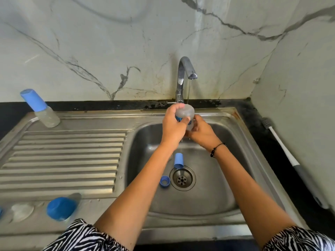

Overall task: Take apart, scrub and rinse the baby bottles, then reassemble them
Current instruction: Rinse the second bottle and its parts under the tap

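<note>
Head view is giving me one sink basin point(208, 200), and I am placing everything against it. Over the back of the basin, under the single tap point(183, 77), I am seeing both hands working on one clear bottle point(184, 112). My left hand point(172, 127) is wrapping its fingers around the bottle body, base turned up toward the tap. My right hand point(201, 132) is curling around the lower end of the same bottle; the exact fingertip contact is hidden behind the left hand. A thin stream of water is falling from the spout just beside the bottle.

Inside the basin I am counting two loose blue parts: one blue cap point(178, 160) lying at the back edge of the drain point(182, 178), and one blue ring point(164, 181) lying just left of the drain.

Left of the basin, on the draining board point(63, 156), I am counting one more bottle with a blue cap point(40, 108) standing at the far corner, one further blue cap point(61, 208) at the near edge, and one clear teat point(22, 211) beside it.

Right of the basin, one bottle brush point(290, 156) is lying on the dark counter against the wall.
</note>
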Demonstrator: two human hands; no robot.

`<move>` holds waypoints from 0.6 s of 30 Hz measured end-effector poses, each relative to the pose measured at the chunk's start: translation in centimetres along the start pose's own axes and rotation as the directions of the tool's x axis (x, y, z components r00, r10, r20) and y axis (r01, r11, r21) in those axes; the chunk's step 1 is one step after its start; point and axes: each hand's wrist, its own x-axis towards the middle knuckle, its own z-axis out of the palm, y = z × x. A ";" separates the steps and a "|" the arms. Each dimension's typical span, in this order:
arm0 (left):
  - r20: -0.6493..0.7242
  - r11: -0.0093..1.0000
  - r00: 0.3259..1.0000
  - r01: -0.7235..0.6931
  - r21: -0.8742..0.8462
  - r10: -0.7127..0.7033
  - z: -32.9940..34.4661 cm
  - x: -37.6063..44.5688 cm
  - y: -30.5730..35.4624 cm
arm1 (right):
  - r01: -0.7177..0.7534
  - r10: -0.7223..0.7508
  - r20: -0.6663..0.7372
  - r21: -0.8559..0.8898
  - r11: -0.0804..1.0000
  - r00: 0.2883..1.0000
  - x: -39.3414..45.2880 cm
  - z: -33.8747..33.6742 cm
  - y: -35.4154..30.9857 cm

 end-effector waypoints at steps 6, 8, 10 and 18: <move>0.015 0.996 1.000 -0.002 -0.093 0.004 -2.8 -3.7 0.2 | 0.079 -0.081 -0.035 -0.055 0.995 0.996 -4.1 1.2 -2.7; -0.001 0.986 1.000 -0.004 -0.168 0.004 -4.2 -5.0 0.2 | 0.116 -0.123 -0.075 -0.095 0.989 0.990 -5.2 1.9 -3.4; -0.031 0.983 0.999 0.026 -0.182 -0.032 -5.8 -6.4 0.4 | 0.159 -0.174 -0.101 -0.140 0.977 0.980 -6.1 2.9 -4.3; -0.094 0.969 0.966 0.244 0.037 -0.240 -12.3 -11.8 1.3 | 0.192 -0.198 0.000 -0.236 0.953 0.980 -9.8 8.0 -8.0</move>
